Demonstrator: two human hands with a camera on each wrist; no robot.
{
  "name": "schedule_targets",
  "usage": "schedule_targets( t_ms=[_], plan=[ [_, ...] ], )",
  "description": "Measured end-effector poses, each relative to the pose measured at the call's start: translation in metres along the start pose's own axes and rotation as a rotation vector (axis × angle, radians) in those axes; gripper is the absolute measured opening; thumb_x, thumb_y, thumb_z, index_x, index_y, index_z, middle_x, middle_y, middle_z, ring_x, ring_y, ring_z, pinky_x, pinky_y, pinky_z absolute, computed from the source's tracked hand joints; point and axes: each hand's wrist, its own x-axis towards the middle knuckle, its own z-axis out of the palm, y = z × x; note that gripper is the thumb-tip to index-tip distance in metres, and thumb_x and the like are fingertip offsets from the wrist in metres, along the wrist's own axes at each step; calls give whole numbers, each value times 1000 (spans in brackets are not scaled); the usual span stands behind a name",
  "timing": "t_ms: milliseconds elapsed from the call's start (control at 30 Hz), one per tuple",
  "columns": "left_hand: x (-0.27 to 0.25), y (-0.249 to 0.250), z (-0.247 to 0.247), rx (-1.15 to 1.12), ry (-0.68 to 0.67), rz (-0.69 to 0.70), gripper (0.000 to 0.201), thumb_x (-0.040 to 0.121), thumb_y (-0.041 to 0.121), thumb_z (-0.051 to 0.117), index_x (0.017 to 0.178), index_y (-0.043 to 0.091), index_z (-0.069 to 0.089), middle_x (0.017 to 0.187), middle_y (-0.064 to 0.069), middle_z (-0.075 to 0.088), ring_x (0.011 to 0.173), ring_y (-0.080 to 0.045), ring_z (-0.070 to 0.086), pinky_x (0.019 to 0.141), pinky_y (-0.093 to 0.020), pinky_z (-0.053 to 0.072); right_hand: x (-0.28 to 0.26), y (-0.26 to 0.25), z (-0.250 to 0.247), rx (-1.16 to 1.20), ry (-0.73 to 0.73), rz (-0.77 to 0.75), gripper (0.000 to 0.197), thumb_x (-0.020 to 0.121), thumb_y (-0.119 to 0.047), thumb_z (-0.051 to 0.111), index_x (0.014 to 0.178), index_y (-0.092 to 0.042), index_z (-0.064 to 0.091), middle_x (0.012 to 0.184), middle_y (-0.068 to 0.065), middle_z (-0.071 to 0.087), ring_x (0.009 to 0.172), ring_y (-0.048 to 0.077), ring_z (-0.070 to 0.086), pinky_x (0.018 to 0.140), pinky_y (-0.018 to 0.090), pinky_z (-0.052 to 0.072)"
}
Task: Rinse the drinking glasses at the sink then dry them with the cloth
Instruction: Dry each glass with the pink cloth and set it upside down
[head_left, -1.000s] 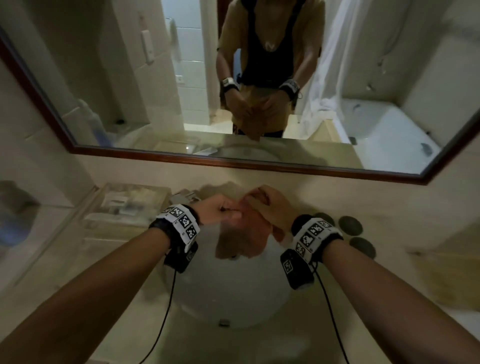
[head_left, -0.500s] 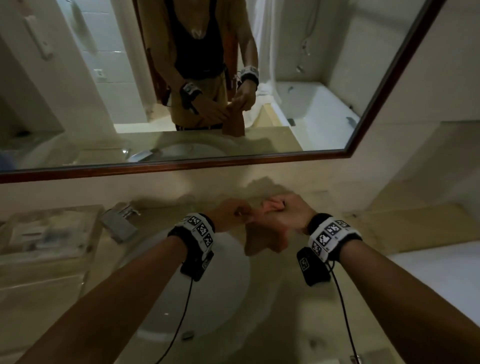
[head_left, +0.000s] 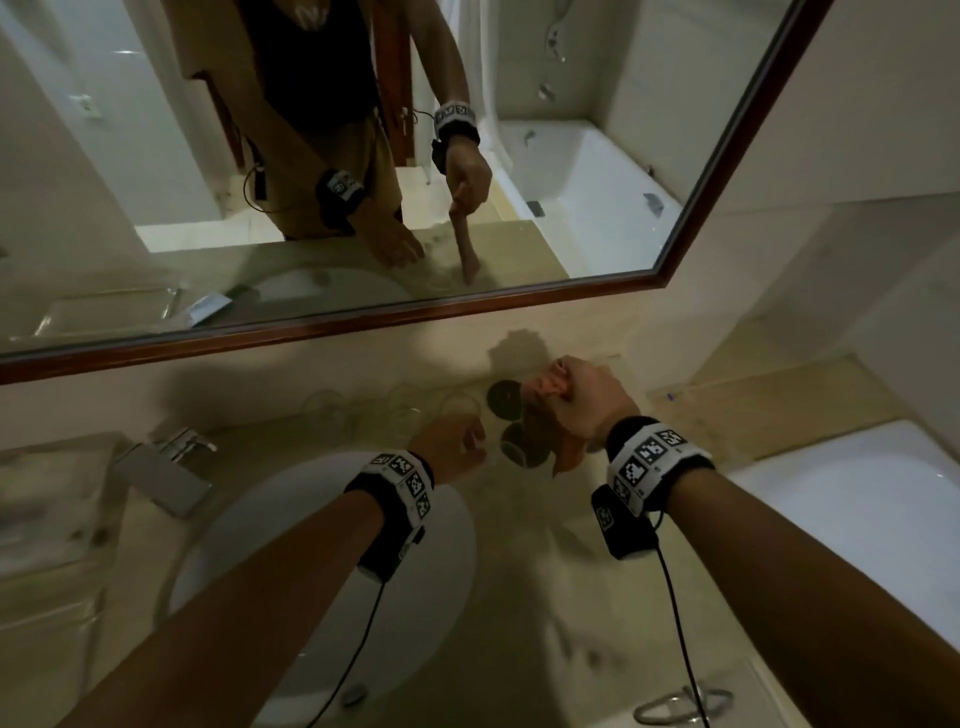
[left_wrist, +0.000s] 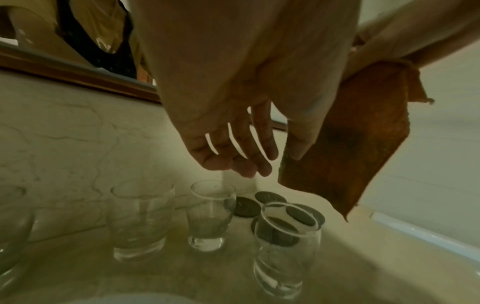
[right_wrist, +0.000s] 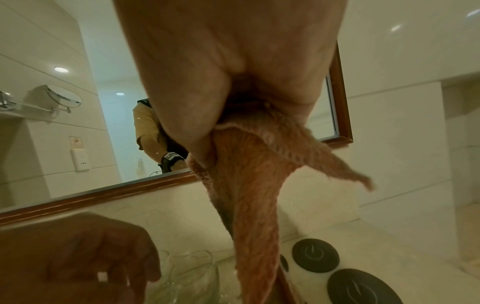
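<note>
Several clear drinking glasses (left_wrist: 210, 216) stand upright in a row on the marble counter behind the sink; the nearest (left_wrist: 285, 246) stands in front of some dark round coasters (left_wrist: 246, 205). My left hand (left_wrist: 233, 156) hovers just above them, fingers loosely spread, holding nothing; in the head view the left hand (head_left: 462, 444) is beside a faint glass (head_left: 457, 405). My right hand (head_left: 571, 395) grips the orange cloth (head_left: 545, 431), which hangs down over the coasters. In the right wrist view the cloth (right_wrist: 246, 195) dangles from the fist, with glasses (right_wrist: 192, 273) below.
The white basin (head_left: 234, 545) lies under my left forearm, with a chrome faucet (head_left: 166, 467) at its back left. A clear tray (head_left: 41, 509) stands far left, a bathtub (head_left: 857, 509) at the right. Two coasters (right_wrist: 315, 255) lie right of the cloth. The mirror frame (head_left: 363, 322) runs above.
My left hand has let go of the cloth and dropped toward the glasses. The right hand now holds the cloth alone, farther right. The head view has swung to the right.
</note>
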Motion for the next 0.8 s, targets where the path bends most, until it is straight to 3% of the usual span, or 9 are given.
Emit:
schedule_targets(
  t_ms=[100,167,267,400,533,667,800],
  plan=[
    [6,-5,18,68,-48,-126,49,79,33,73,119,17,51,109,-3,57,99,-22,58,86,-32,47,9,7,6,19,37,-12,14,91,-27,54,104,-22,55,101,9,64,89,31,62,81,48,57],
    [11,-3,31,86,-35,-180,68,71,39,78,127,19,45,119,-3,53,108,-23,54,93,-37,47,17,15,11,43,39,-16,13,91,-26,56,103,-21,55,100,7,64,89,28,62,81,43,56],
    [20,0,51,126,-60,-254,92,66,43,81,139,21,31,136,-7,42,124,-29,45,100,-45,43,27,27,18,27,17,-39,10,94,-27,54,102,-20,53,92,2,58,86,24,59,72,34,49],
    [27,-1,80,160,-104,-341,115,64,45,83,150,24,9,150,-7,27,136,-31,29,107,-49,35,33,43,28,54,19,-33,21,93,-36,52,107,-20,53,96,4,57,88,26,58,77,38,52],
    [35,-3,95,164,-106,-387,110,66,41,82,149,25,12,147,-6,32,133,-32,32,106,-49,36,37,56,36,86,31,-89,17,93,-36,53,100,-21,51,93,6,61,82,26,60,74,41,55],
    [43,-2,101,95,-94,-424,95,66,32,83,141,25,25,141,-5,40,127,-29,42,103,-47,40,39,64,37,123,7,-75,11,94,-30,53,95,-20,50,83,4,60,75,27,59,65,35,50],
    [42,-2,102,13,-76,-410,89,64,27,84,136,22,32,136,-3,46,114,-26,54,95,-42,50,38,71,41,152,-20,-61,13,92,-30,55,93,-18,52,86,6,63,79,28,62,69,39,55]
  ],
)
